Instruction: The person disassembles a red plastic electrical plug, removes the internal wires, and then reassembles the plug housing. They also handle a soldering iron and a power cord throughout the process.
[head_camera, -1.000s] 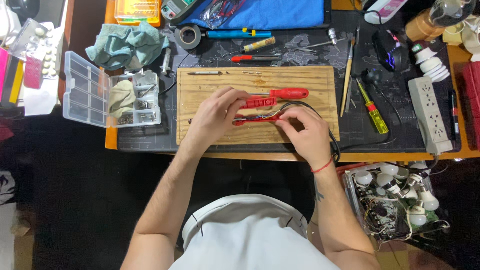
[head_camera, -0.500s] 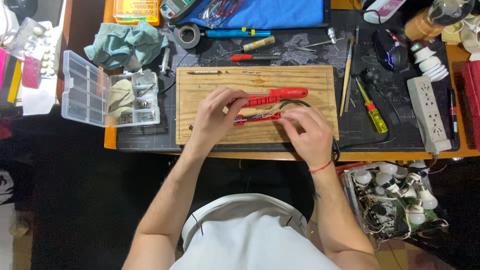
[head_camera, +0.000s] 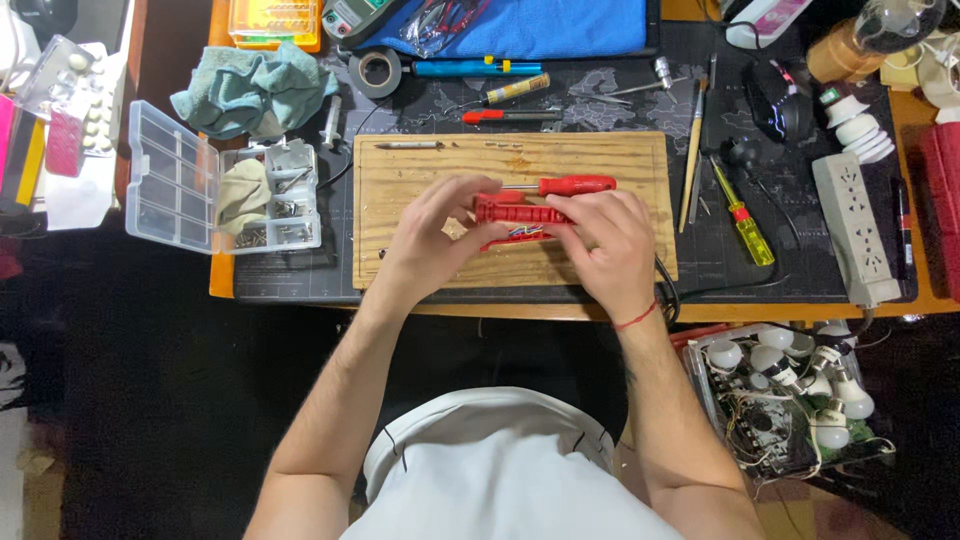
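Both hands meet over a wooden board (head_camera: 610, 165) on the desk. My left hand (head_camera: 432, 238) grips the handles of a red plier-like tool (head_camera: 512, 214). My right hand (head_camera: 605, 243) pinches thin coloured wires (head_camera: 525, 234) at the tool's jaws, and a black cable (head_camera: 664, 285) runs out under its wrist. A red-handled screwdriver (head_camera: 572, 185) lies on the board just beyond the fingers. A small metal bit (head_camera: 410, 146) rests at the board's far left corner.
An open clear parts box (head_camera: 175, 190) with screws sits left, beside a teal cloth (head_camera: 250, 92). A yellow screwdriver (head_camera: 742, 215), brushes (head_camera: 693, 150) and a white power strip (head_camera: 852, 225) lie right. Tape roll (head_camera: 375, 72) and blue pen tool (head_camera: 475, 68) sit behind. A bin of bulbs (head_camera: 790, 395) stands below right.
The red tool has turned slightly in my left hand. My right hand has slid closer to its jaws and closed over the wires.
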